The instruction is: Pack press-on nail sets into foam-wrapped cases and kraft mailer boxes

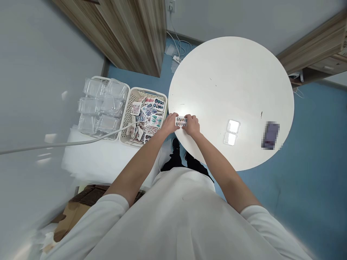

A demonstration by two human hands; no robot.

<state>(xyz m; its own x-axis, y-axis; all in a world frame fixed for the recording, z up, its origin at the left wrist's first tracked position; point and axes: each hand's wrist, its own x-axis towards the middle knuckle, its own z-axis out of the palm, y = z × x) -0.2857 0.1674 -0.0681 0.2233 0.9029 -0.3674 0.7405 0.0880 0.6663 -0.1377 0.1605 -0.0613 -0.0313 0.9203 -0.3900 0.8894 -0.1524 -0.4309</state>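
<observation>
Head view, left fingers and right fingers holding oval-studded card, smooth round white table

White card, two rows of shiny oval pieces, face up, between left hand and right hand

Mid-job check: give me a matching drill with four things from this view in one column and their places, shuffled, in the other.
Things
1. Patterned card
2. Pair of clear plastic pieces
3. Stacked clear plastic packs
4. Power strip

Places
A. On the blue floor
B. In the basket farther from the table
C. Held between the left hand and right hand
D. Lying on the white round table

Pairs: 1-C, 2-D, 3-B, 4-A
</observation>
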